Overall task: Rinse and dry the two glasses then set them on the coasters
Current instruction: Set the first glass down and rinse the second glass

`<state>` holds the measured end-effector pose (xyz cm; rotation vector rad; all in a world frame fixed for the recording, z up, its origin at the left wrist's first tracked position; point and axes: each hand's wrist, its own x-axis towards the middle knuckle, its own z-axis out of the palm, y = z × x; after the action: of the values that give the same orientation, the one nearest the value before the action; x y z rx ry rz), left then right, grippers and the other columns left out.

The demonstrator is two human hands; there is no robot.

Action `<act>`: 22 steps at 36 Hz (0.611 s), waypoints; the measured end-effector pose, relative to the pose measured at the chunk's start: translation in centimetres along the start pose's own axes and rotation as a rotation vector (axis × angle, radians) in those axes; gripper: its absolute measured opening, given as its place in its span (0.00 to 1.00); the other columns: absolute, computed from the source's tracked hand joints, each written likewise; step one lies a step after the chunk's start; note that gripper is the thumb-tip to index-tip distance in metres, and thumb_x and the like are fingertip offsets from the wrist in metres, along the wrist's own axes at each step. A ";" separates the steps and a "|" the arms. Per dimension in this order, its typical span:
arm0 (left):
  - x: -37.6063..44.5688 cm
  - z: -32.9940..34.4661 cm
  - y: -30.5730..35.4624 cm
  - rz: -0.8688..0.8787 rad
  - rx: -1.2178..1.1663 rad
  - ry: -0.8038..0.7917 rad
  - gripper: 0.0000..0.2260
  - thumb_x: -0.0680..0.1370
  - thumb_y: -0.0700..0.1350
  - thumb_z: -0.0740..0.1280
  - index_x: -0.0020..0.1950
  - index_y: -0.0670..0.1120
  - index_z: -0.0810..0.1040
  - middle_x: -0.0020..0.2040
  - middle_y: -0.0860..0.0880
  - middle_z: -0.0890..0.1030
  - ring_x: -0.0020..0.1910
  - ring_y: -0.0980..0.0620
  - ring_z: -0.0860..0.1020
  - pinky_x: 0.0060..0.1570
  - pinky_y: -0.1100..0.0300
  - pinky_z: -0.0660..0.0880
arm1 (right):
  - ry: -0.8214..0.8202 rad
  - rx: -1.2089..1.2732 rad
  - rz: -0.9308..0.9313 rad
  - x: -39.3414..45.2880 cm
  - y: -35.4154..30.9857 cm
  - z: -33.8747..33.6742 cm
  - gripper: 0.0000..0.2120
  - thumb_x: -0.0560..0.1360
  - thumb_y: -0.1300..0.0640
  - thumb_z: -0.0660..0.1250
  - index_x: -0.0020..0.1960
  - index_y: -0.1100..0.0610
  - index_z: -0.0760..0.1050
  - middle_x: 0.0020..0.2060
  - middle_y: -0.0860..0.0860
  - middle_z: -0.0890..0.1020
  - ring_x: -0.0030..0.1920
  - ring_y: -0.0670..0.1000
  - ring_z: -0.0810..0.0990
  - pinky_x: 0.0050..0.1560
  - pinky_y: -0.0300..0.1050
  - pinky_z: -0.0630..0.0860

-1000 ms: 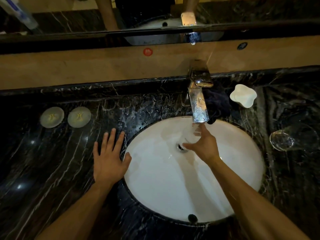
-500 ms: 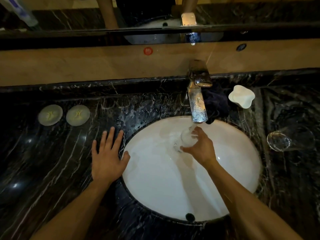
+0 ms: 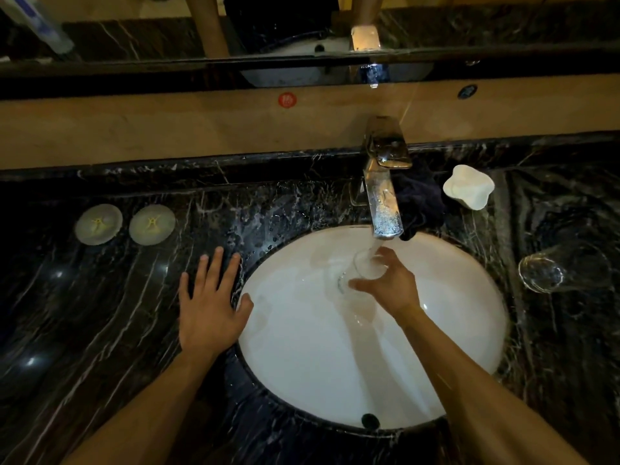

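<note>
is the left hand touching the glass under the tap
Apart. The head view shows the left hand flat on the marble counter beside the sink, while the right hand alone holds the glass.

A black marble bench carries two round coasters, a white dish, a glass on its side, and the flat left hand.

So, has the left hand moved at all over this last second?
No. The left hand lies flat on the counter at the sink's left rim, thumb at the edge, fingers pointing toward the two coasters, just as before.
</note>
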<state>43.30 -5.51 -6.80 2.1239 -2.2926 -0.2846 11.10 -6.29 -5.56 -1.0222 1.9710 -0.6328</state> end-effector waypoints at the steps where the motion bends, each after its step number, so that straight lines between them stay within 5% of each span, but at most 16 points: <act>1: 0.0 0.0 0.0 0.002 0.000 -0.004 0.34 0.75 0.61 0.52 0.81 0.55 0.52 0.82 0.50 0.50 0.80 0.47 0.49 0.76 0.38 0.48 | 0.002 0.086 0.051 -0.1 0.1 0.1 0.34 0.61 0.51 0.83 0.62 0.47 0.71 0.55 0.45 0.78 0.51 0.50 0.79 0.52 0.47 0.78; 4: 0.0 0.0 0.0 -0.004 -0.005 -0.001 0.34 0.75 0.61 0.52 0.81 0.55 0.52 0.82 0.50 0.50 0.80 0.47 0.49 0.76 0.38 0.48 | -0.029 0.316 0.215 -0.5 0.0 0.0 0.32 0.63 0.52 0.82 0.63 0.46 0.72 0.57 0.50 0.78 0.48 0.51 0.81 0.47 0.56 0.83; 7: 0.0 -0.1 0.0 0.001 -0.009 -0.002 0.33 0.75 0.61 0.52 0.81 0.55 0.53 0.82 0.49 0.51 0.80 0.47 0.50 0.76 0.38 0.48 | -0.227 0.530 0.394 -1.2 -0.1 -0.1 0.29 0.67 0.53 0.78 0.66 0.47 0.72 0.59 0.53 0.77 0.53 0.56 0.80 0.46 0.56 0.84; 9: 0.0 0.0 0.0 0.002 -0.011 -0.002 0.33 0.75 0.61 0.53 0.81 0.54 0.53 0.82 0.49 0.51 0.80 0.46 0.50 0.76 0.38 0.49 | -0.372 0.698 0.533 -1.5 0.1 0.1 0.24 0.69 0.50 0.75 0.64 0.48 0.74 0.58 0.55 0.79 0.54 0.57 0.81 0.44 0.53 0.83; 13: 0.0 -0.1 0.0 0.004 -0.002 -0.006 0.33 0.75 0.61 0.52 0.81 0.54 0.53 0.82 0.49 0.51 0.80 0.46 0.50 0.76 0.37 0.49 | -0.582 1.077 0.776 -2.1 0.5 1.0 0.17 0.68 0.44 0.71 0.49 0.55 0.81 0.44 0.53 0.79 0.39 0.51 0.78 0.35 0.40 0.78; 22: 0.0 0.0 0.0 -0.002 0.020 -0.007 0.34 0.75 0.61 0.52 0.81 0.54 0.53 0.82 0.50 0.50 0.80 0.47 0.50 0.76 0.37 0.50 | -0.481 0.961 0.774 -2.4 -0.1 1.0 0.23 0.70 0.44 0.73 0.59 0.57 0.77 0.48 0.57 0.82 0.45 0.55 0.82 0.45 0.47 0.83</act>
<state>43.34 -5.53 -6.81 2.1376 -2.3078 -0.2709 12.77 -4.41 -4.97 0.1858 1.2153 -0.6742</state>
